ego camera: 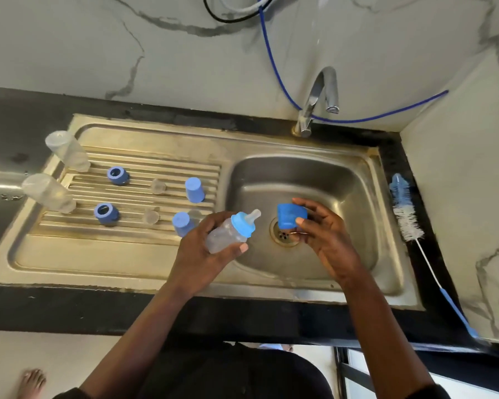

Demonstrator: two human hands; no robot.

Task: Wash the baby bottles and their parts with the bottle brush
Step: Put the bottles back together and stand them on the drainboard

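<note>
My left hand (202,254) grips a clear baby bottle (225,236) with a blue collar and teat, tilted over the left rim of the sink basin (343,194). Over the drain, my right hand (323,234) holds a blue cap (290,216). The bottle brush (406,217) lies untouched on the dark counter, to the right of the sink. On the draining board (98,254) stand two clear bottles (67,151) (48,192) upside down, two blue collars (118,175) (106,213), two blue caps (194,190) (182,223) and two clear teats (158,186) (151,216).
A chrome tap (320,99) stands behind the basin with no water running. A blue hose (274,64) runs along the marble wall. The wall corner closes in at the right beside the brush. A bare foot (31,381) shows on the floor at lower left.
</note>
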